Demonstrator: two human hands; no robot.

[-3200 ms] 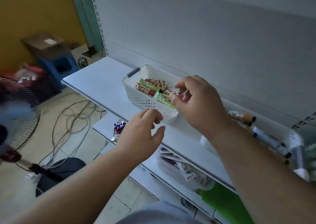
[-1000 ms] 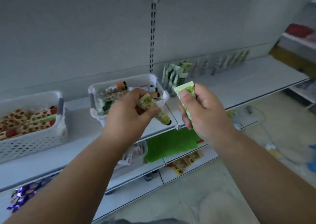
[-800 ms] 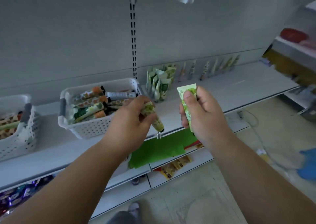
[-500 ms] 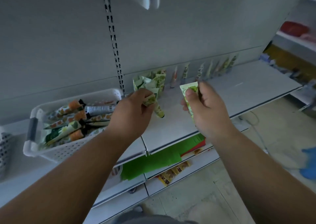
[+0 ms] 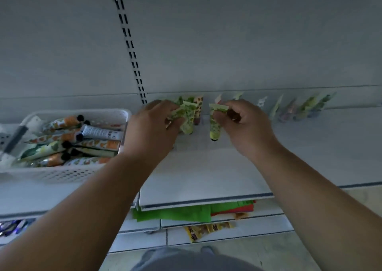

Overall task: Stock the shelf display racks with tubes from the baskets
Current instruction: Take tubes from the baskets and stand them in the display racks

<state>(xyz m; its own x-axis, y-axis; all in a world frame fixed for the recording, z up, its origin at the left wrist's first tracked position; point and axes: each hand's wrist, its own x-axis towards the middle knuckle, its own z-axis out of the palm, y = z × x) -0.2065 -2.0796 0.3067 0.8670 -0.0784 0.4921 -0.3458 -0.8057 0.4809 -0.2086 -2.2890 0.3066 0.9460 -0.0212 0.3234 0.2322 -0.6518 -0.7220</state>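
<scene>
My left hand grips a green patterned tube, pressed against the group of tubes standing at the back of the white shelf. My right hand pinches the flat end of another green tube, which hangs cap down just above the shelf, right of that group. A giraffe-patterned tube stands between the two. More tubes lean in a row along the back wall to the right. A white basket of mixed tubes sits at the left.
A slotted upright runs up the grey back panel. Lower shelves hold green and red sheets and a yellow packet. A second basket's handle shows at the far left edge.
The view has swung right from the baskets to the standing tubes. Both hands have moved forward to the shelf's back, each carrying a green tube; the right tube now hangs cap down.
</scene>
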